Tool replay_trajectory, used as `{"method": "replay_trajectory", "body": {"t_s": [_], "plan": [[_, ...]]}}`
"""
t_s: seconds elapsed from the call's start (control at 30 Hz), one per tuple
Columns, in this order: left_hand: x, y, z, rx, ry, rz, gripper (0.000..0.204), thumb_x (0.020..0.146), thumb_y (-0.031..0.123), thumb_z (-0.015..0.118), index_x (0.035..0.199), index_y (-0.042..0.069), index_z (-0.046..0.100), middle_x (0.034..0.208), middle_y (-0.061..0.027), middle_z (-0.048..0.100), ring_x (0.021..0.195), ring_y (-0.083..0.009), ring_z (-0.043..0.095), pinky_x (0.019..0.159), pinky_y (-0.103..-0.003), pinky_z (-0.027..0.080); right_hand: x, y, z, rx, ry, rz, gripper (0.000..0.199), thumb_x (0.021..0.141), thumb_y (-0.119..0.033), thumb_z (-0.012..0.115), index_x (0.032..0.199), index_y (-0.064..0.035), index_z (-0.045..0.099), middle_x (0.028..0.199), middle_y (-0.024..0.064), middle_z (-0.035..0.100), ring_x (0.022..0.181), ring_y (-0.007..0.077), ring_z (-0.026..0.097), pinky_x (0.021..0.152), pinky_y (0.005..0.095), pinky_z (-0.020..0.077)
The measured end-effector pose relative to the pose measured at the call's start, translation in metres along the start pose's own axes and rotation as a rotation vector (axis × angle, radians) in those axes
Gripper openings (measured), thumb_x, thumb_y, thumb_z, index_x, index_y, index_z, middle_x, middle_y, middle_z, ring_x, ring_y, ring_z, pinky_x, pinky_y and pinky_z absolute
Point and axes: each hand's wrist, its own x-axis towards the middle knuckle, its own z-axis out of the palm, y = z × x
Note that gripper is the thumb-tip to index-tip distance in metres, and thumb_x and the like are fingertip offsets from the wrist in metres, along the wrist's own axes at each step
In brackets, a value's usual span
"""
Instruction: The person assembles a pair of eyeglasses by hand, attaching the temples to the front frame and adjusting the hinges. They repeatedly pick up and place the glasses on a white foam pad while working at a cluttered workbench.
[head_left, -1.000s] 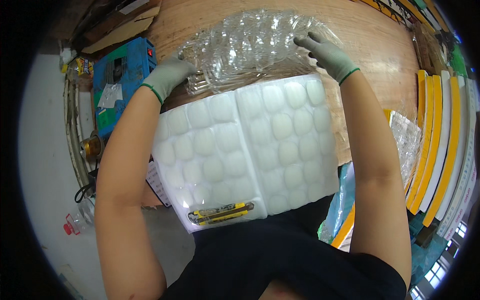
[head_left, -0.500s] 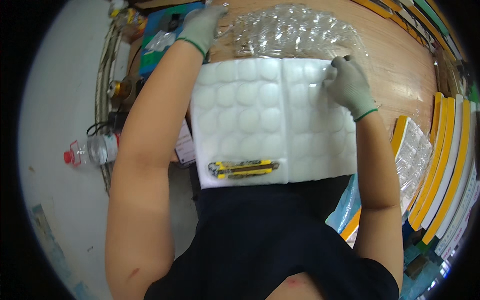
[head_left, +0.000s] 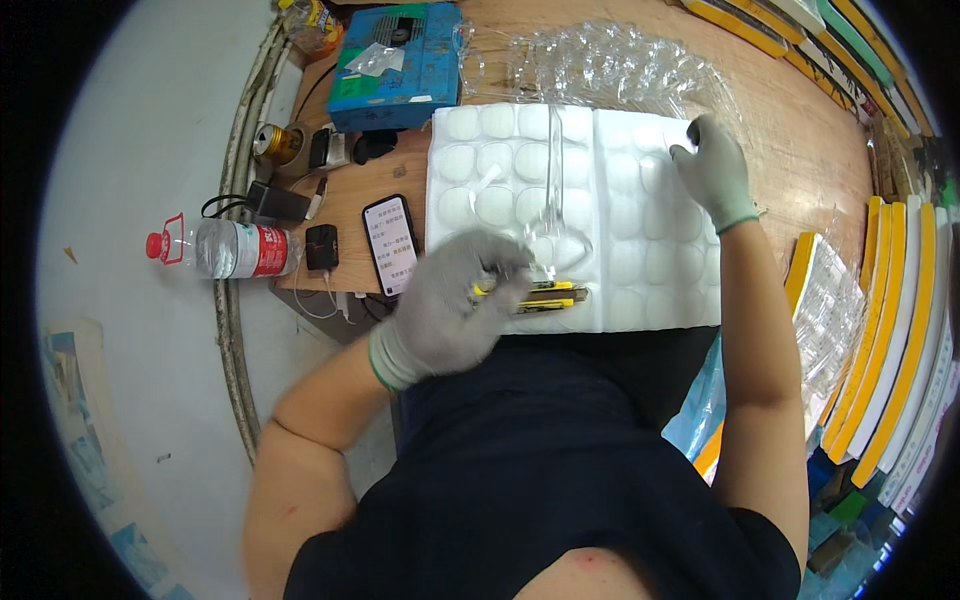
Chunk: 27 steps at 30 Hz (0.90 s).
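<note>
A white padded sheet (head_left: 650,290) with rows of round bumps and a crease lies on the wooden table. My left hand (head_left: 450,300), in a grey glove and blurred, is curled above its near left part. A thin clear plastic piece (head_left: 556,170), long with a looped end, reaches from its fingertips across the sheet. Partly hidden by that hand, yellow-and-black utility knives (head_left: 555,298) rest on the sheet. My gloved right hand (head_left: 718,175) is closed at the sheet's far right edge; what its fingers pinch, if anything, is hidden.
A heap of clear plastic pieces (head_left: 610,65) lies beyond the sheet. At left are a blue case (head_left: 395,85), a phone (head_left: 390,240), a black charger (head_left: 322,247), a can (head_left: 275,143) and a red-capped bottle (head_left: 225,248). Yellow-edged boards (head_left: 870,330) stand at right.
My left hand has come from the far plastic heap back toward me, with a clear plastic piece. The sheet appears slightly higher and further right in view. My right hand stays at its edge.
</note>
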Motion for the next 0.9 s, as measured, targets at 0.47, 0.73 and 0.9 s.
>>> {"method": "replay_trajectory", "body": {"t_s": [0.47,0.73,0.9], "plan": [[-0.005,0.033,0.035,-0.162,-0.131,0.026,0.021,0.105,0.01,0.049,0.116,-0.006,0.057,0.089,-0.0147,0.07,0.079,-0.0188,0.071,0.071,-0.03,0.055,-0.185,-0.124,-0.058,1.065,0.092,-0.248,0.025,0.082,0.013,0.07,0.106,0.0052,0.067,0.091,0.0142,0.07,0.084,0.0176,0.07,0.072,0.0271,0.0539],[-0.009,0.057,0.032,-0.056,-0.263,0.035,0.018,0.103,0.013,0.053,0.106,-0.003,0.06,0.079,-0.0118,0.071,0.071,-0.024,0.071,0.068,-0.033,0.056,-0.196,-0.081,-0.077,1.072,-0.249,-0.146,0.022,0.09,-0.002,0.069,0.109,0.0036,0.059,0.097,0.0102,0.062,0.078,0.0109,0.059,0.068,0.0255,0.0499],[-0.012,0.054,0.035,-0.1,-0.31,-0.021,0.021,0.103,0.016,0.053,0.106,-0.002,0.061,0.08,-0.0113,0.072,0.071,-0.0247,0.071,0.069,-0.034,0.056,-0.185,-0.073,-0.086,1.148,-0.601,-0.037,0.02,0.093,-0.014,0.068,0.099,0.0048,0.066,0.094,0.0089,0.063,0.082,0.0112,0.059,0.073,0.0272,0.0494]]}}
